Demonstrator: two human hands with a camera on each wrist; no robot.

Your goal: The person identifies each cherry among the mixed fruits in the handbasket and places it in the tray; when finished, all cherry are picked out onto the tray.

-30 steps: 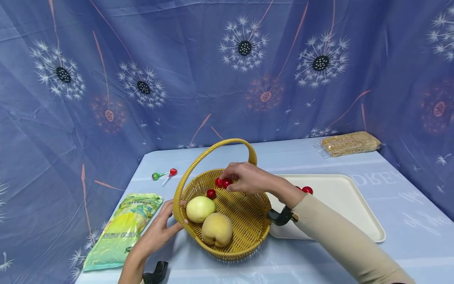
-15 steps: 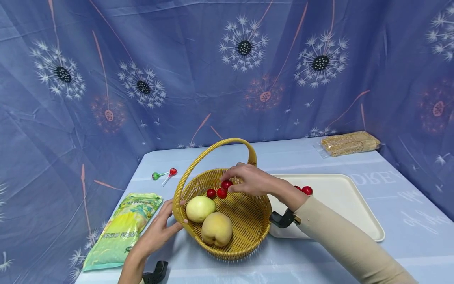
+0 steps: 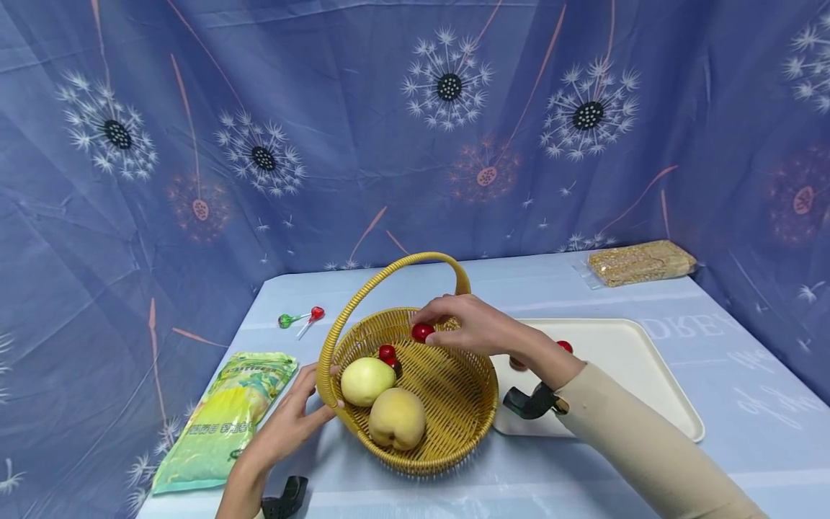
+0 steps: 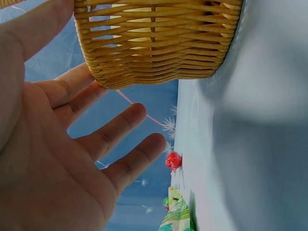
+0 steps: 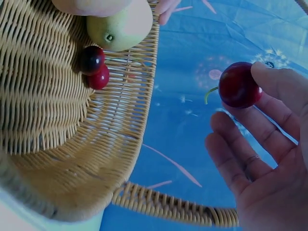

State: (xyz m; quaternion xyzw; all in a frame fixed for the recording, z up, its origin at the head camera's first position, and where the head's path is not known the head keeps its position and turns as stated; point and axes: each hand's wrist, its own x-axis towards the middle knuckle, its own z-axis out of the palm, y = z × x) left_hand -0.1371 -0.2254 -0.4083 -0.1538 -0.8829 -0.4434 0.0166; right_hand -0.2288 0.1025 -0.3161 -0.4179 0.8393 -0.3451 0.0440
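Blue dandelion-print cloth [image 3: 363,130] backed the scene and a pale blue table [image 3: 746,432] carried it. From the head view we saw the right hand [image 3: 476,328] over the far part of the wicker basket [image 3: 454,425], pinching one red cherry [image 3: 422,332] at its fingertips. Two more cherries [image 3: 388,355] lay on the basket floor nearer us than that grip, beside a green pear [image 3: 367,380] and a peach [image 3: 397,418]. The left hand [image 3: 292,425] rested with straight fingers against the basket's near-left rim. A cream tray [image 3: 648,389] lay just right of the pinching hand; a green packet [image 3: 227,418] lay left of the left hand.

From the left wrist we saw that hand's fingers [image 4: 115,130] spread and relaxed beside the basket wall [image 4: 154,43], holding nothing.

From the right wrist we saw the cherry [image 5: 238,85] held between thumb and fingertip, above the basket's handle [image 5: 173,204], with the other fingers loose below it.
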